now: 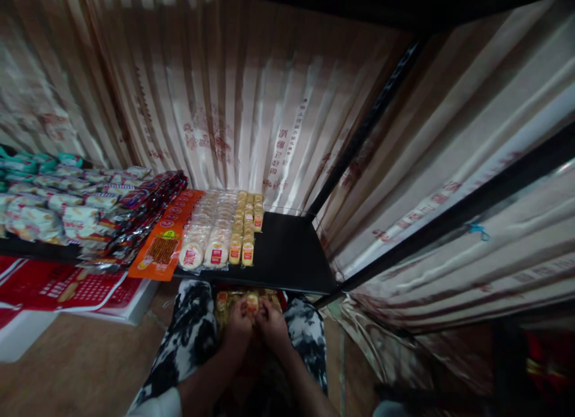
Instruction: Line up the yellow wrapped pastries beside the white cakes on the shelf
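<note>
Between my knees, my left hand (241,316) and my right hand (270,320) pinch a small yellow snack pack (252,302) from either side. Below and around it lie many similar yellow packs (223,298) in what looks like a box, mostly covered by my hands. Ahead on the black shelf (291,249) stand narrow rows of the same yellow packs (248,249). To their left are two rows of round white crackers in clear wrappers (216,252), then an orange snack bag (165,246).
Dark-red packets (144,204) and white snack bags (83,219) fill the shelf's left part, with green packets (40,162) behind. A red and white carton (108,291) sits on the floor at left. Pleated curtains (215,105) and a black shelf post (368,129) bound the back and right.
</note>
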`<act>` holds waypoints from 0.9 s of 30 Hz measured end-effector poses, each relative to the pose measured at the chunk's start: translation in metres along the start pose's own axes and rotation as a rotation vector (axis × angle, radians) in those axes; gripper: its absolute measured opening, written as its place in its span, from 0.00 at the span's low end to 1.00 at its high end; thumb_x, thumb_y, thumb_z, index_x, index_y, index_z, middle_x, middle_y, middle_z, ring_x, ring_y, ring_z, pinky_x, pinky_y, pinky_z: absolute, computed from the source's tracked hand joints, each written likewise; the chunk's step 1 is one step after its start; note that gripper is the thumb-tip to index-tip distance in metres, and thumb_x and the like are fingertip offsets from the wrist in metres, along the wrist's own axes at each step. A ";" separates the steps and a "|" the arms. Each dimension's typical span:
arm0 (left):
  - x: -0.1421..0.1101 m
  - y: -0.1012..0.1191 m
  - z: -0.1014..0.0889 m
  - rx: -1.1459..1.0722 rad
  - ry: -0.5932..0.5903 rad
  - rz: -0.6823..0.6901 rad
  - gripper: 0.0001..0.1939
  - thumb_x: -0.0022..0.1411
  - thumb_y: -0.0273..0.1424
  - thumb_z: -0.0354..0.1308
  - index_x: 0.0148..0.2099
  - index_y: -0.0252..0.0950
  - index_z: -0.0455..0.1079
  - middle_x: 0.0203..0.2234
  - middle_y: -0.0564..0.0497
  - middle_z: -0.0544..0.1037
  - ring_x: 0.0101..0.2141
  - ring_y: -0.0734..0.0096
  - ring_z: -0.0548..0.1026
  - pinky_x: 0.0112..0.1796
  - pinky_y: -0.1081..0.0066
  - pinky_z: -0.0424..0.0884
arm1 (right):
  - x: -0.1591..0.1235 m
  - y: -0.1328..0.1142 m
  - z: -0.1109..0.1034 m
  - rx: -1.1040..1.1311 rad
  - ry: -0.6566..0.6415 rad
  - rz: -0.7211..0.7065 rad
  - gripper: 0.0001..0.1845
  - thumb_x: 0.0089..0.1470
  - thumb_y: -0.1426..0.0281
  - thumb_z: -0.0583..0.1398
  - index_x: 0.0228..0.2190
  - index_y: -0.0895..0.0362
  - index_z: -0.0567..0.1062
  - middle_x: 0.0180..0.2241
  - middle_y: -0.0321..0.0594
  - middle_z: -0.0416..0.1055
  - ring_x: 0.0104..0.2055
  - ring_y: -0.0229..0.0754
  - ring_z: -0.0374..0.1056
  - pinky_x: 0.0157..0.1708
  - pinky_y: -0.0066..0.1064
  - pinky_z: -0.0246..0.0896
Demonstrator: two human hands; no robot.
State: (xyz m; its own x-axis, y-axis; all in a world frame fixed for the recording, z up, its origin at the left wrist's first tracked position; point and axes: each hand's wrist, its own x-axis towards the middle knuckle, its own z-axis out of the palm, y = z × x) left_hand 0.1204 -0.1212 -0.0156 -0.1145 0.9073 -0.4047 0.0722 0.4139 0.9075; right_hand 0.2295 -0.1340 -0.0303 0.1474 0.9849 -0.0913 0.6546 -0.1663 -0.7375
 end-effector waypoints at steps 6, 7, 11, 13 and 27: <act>-0.018 0.041 0.005 0.000 -0.109 0.169 0.15 0.55 0.19 0.47 0.45 0.33 0.66 0.44 0.43 0.76 0.43 0.70 0.75 0.48 0.69 0.69 | 0.000 -0.018 -0.030 0.233 0.181 -0.089 0.17 0.49 0.69 0.56 0.42 0.57 0.74 0.40 0.45 0.73 0.40 0.44 0.71 0.43 0.35 0.67; -0.019 0.047 0.007 -0.019 -0.123 0.182 0.16 0.56 0.19 0.47 0.46 0.33 0.66 0.45 0.43 0.75 0.44 0.70 0.74 0.48 0.69 0.69 | 0.002 -0.022 -0.035 0.248 0.212 -0.094 0.17 0.49 0.68 0.56 0.42 0.57 0.74 0.40 0.44 0.73 0.39 0.43 0.71 0.42 0.35 0.67; -0.014 0.068 0.015 -0.062 -0.136 0.224 0.17 0.55 0.19 0.48 0.48 0.33 0.64 0.47 0.43 0.74 0.46 0.72 0.73 0.49 0.72 0.68 | 0.017 -0.031 -0.050 0.324 0.304 -0.107 0.17 0.48 0.67 0.57 0.41 0.57 0.74 0.38 0.44 0.73 0.37 0.42 0.70 0.38 0.34 0.68; -0.009 0.075 0.020 -0.050 -0.141 0.258 0.17 0.56 0.19 0.48 0.48 0.33 0.65 0.47 0.44 0.74 0.46 0.72 0.73 0.49 0.72 0.67 | 0.027 -0.032 -0.055 0.372 0.326 -0.113 0.17 0.48 0.66 0.58 0.41 0.57 0.74 0.38 0.44 0.73 0.37 0.42 0.70 0.37 0.33 0.69; 0.035 0.110 0.060 0.152 -0.160 0.171 0.23 0.65 0.28 0.44 0.60 0.24 0.59 0.61 0.39 0.60 0.61 0.65 0.57 0.61 0.70 0.50 | 0.117 -0.015 -0.051 0.360 0.300 -0.076 0.19 0.49 0.66 0.56 0.43 0.59 0.72 0.40 0.45 0.73 0.38 0.41 0.71 0.41 0.33 0.67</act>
State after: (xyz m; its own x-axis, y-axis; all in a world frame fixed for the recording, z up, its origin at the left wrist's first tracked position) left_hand 0.1840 -0.0398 0.0629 0.0688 0.9602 -0.2707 0.2260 0.2493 0.9417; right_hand 0.2750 -0.0190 0.0039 0.3517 0.9271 0.1300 0.3807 -0.0148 -0.9246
